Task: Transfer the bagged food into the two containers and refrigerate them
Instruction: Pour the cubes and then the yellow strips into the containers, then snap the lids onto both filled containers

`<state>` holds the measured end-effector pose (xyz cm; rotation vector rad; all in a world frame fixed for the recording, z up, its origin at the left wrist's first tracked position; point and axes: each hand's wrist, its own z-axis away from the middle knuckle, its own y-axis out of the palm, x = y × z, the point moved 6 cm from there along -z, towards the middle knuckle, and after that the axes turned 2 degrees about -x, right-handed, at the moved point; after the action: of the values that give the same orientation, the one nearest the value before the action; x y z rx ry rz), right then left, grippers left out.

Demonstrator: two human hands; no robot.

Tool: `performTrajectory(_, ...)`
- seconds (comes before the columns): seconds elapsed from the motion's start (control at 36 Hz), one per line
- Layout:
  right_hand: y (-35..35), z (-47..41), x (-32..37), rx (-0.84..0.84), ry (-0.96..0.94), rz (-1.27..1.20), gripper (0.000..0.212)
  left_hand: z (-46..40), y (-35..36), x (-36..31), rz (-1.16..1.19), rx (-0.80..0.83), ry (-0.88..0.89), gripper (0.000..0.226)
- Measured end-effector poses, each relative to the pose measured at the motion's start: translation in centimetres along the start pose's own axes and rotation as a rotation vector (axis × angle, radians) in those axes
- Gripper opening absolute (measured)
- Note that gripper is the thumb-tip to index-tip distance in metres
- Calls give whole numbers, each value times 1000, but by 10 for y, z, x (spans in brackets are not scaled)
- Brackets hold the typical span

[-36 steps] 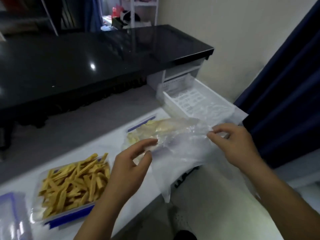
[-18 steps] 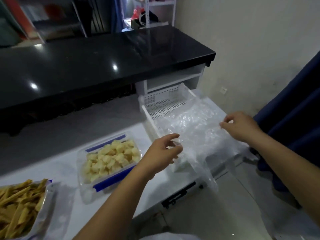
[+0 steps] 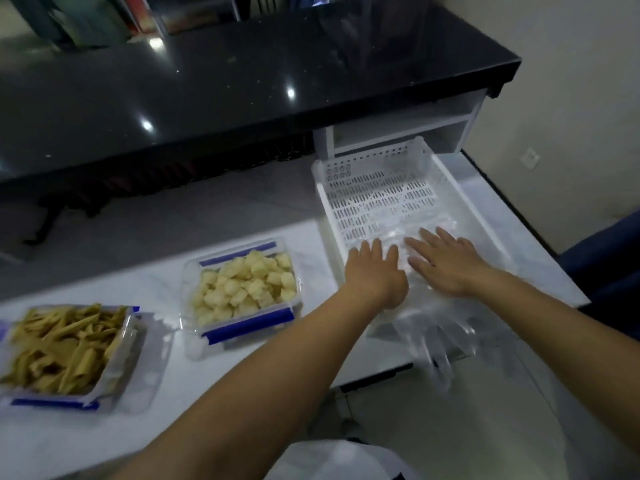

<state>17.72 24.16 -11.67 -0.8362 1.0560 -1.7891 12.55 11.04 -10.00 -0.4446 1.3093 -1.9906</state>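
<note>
A clear plastic bag (image 3: 426, 323), with no food in it, lies in the front of a white slotted basket (image 3: 377, 195) and hangs over the counter edge. My left hand (image 3: 375, 271) and my right hand (image 3: 446, 261) press flat on the bag with straight fingers, side by side. A clear container with blue clips (image 3: 242, 292) holds pale yellow food cubes left of the basket. A second clear container (image 3: 65, 351) at the far left holds yellow strips.
The white counter (image 3: 162, 292) carries both containers and the basket. A black glossy countertop (image 3: 242, 74) runs behind, with a white shelf (image 3: 398, 129) under its right end. A dark blue curtain (image 3: 609, 258) hangs at the right. Tiled floor lies below the counter edge.
Both hands have lowered the bag into the basket and now press it flat instead of holding it up by its edges. The view has tilted down and left.
</note>
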Motion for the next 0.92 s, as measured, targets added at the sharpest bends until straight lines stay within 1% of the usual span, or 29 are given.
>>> performTrajectory(0.08,19,-7,-9,60,0,36,68,1,14,-3,-126,27,-21,67)
performTrajectory(0.19,25,-11,-11,114,20,71,80,4,13,-2,-149,53,-22,69)
performTrajectory(0.36,20,-7,-5,128,40,37,84,6,13,-3,-202,88,-17,68)
performTrajectory(0.42,12,-1,-2,112,36,7,84,9,9,-3,-183,65,34,69)
performTrajectory(0.47,-2,7,1,78,35,-81,82,16,-1,0,-151,-1,109,69)
performTrajectory(0.53,-23,17,7,-17,32,-227,80,28,-16,11,-63,-75,149,69)
performTrajectory(0.58,-51,31,20,-150,-20,-360,87,50,-32,32,122,-170,159,71)
performTrajectory(0.61,-64,38,30,-202,-59,-394,90,65,-39,46,219,-228,155,71)
performTrajectory(0.64,-76,45,42,-237,-99,-408,88,84,-45,64,304,-285,141,71)
performTrajectory(0.67,-88,53,57,-258,-137,-413,82,105,-48,84,371,-331,116,70)
performTrajectory(0.72,-107,71,96,-283,-215,-435,72,153,-45,130,474,-385,32,71)
performTrajectory(0.78,-118,87,148,-315,-313,-466,69,202,-33,178,578,-405,-74,72)
performTrajectory(0.83,-114,100,205,-319,-419,-476,64,250,-16,224,647,-427,-185,72)
performTrajectory(0.92,-90,117,291,-252,-552,-499,59,315,14,286,707,-505,-362,73)
